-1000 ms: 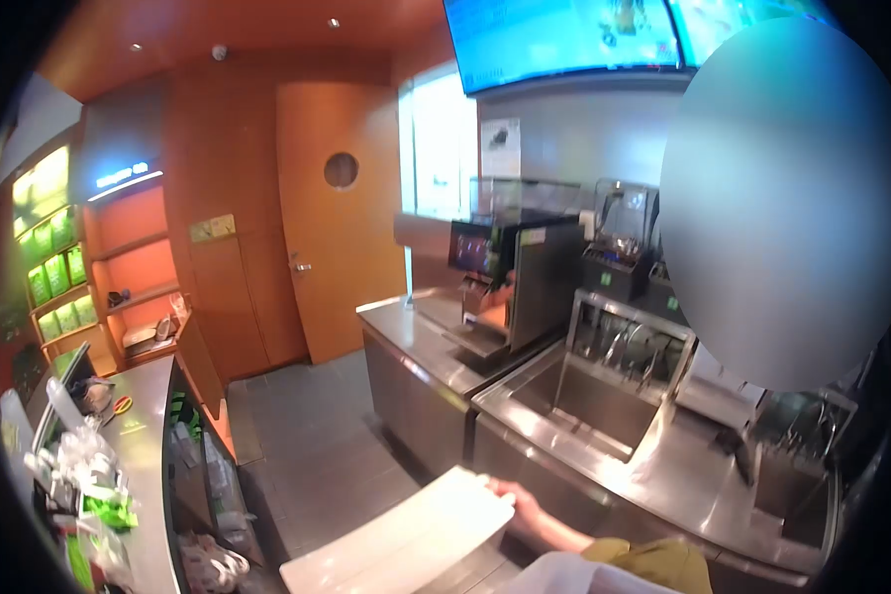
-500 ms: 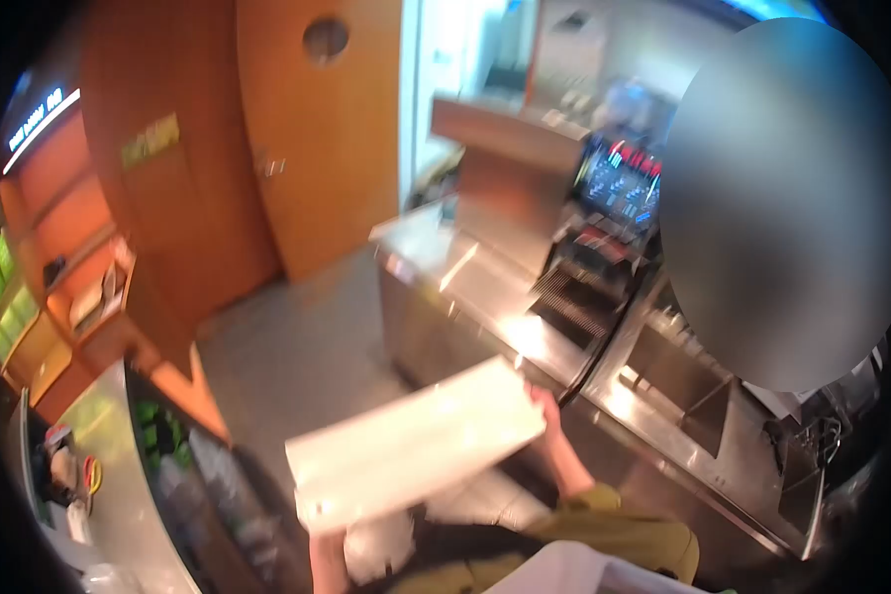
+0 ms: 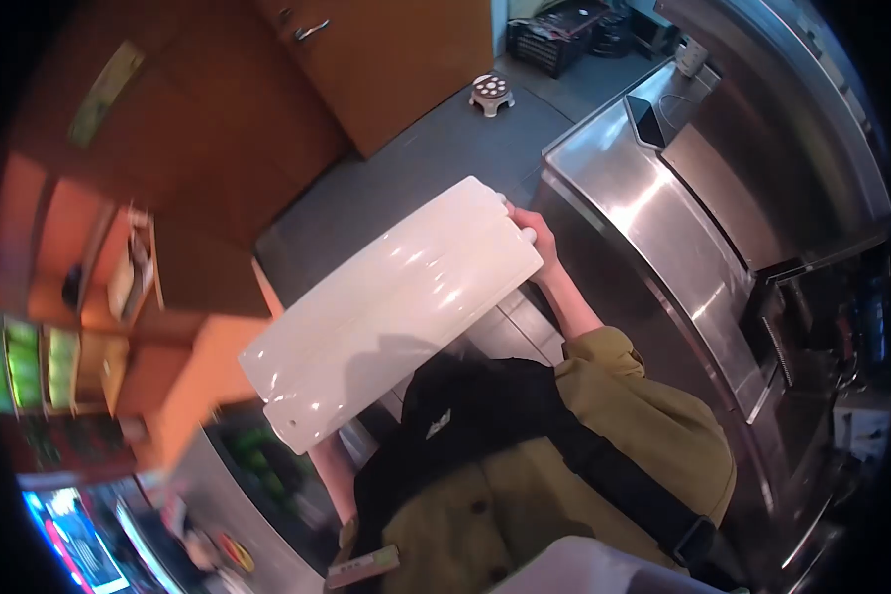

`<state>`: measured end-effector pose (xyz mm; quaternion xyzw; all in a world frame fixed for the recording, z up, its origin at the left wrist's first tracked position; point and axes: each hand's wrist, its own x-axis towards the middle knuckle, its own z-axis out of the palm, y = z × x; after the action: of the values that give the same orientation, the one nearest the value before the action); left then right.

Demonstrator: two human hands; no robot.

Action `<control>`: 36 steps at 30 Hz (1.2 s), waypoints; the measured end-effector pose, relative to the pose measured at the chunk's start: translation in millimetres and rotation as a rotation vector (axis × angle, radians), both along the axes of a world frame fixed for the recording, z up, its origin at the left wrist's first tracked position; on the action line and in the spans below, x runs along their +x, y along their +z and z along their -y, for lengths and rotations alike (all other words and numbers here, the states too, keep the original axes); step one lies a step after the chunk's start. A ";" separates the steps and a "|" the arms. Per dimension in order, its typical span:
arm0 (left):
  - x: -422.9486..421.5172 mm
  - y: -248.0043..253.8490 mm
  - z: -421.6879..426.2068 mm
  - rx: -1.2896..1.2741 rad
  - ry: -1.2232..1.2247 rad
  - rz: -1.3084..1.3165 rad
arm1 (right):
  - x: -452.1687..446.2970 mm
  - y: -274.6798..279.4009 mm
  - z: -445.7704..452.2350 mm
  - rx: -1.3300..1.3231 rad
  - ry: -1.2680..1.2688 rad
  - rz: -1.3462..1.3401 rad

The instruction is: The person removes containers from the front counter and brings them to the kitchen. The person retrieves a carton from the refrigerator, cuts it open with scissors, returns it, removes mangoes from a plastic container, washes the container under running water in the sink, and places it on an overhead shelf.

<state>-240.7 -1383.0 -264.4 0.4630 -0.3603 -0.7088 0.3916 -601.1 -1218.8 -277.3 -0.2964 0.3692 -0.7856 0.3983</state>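
Observation:
Across my front, tilted, is a long, glossy white plastic piece (image 3: 396, 307) with small rounded knobs at its right end; its exact kind is unclear. My right hand (image 3: 533, 238) is closed around that right end, beside the knobs. Under the lower left end my left forearm (image 3: 335, 477) reaches up to it. The piece hides my left hand and its fingers, though that end is held up there.
To the right runs a stainless steel counter (image 3: 604, 188) with a phone-like dark device (image 3: 647, 123) on it. A small stool (image 3: 491, 94) stands on the grey floor near a wooden door (image 3: 406, 59). Another counter (image 3: 257, 515) lies at lower left; a black crate (image 3: 549, 40) sits at the back.
My view has tilted down and turned. The white plastic piece, still in my hands, appears higher and more slanted. The person at the right is out of view.

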 end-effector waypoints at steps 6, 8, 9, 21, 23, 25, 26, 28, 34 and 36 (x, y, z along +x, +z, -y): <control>-167.3 17.3 188.6 0.018 -0.270 0.060 | -104.9 58.5 74.4 0.069 -0.357 0.108; -245.8 9.7 234.6 0.016 -0.364 0.071 | -165.4 41.5 94.2 0.057 -0.521 0.024; -283.5 3.9 250.9 0.021 -0.402 0.072 | -194.8 25.0 100.7 0.081 -0.536 0.051; -779.9 0.7 327.6 0.045 -0.675 0.092 | -598.3 16.1 127.4 0.198 -0.853 0.042; -869.1 -8.3 325.9 0.053 -0.736 0.084 | -669.3 1.2 125.9 0.114 -0.877 0.136; -934.7 -12.4 328.3 0.054 -0.789 0.080 | -701.8 -1.9 119.3 0.103 -0.824 0.198; -980.7 -11.9 325.6 0.041 -0.834 0.083 | -739.4 -12.3 112.4 0.094 -0.800 0.242; -1069.2 -9.1 316.5 0.035 -0.935 0.065 | -806.5 0.8 96.4 0.038 -0.870 0.176; -1329.3 2.3 234.2 0.108 -1.195 0.037 | -945.4 46.2 -2.7 0.214 -1.253 -0.056; -1406.3 -5.0 192.1 0.134 -1.275 0.028 | -987.6 55.1 -34.3 0.216 -1.422 0.019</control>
<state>-1647.0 -1575.0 -269.4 0.1903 -0.5250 -0.8174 -0.1415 -1588.6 -1184.5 -222.2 0.0635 0.5450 -0.8165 -0.1796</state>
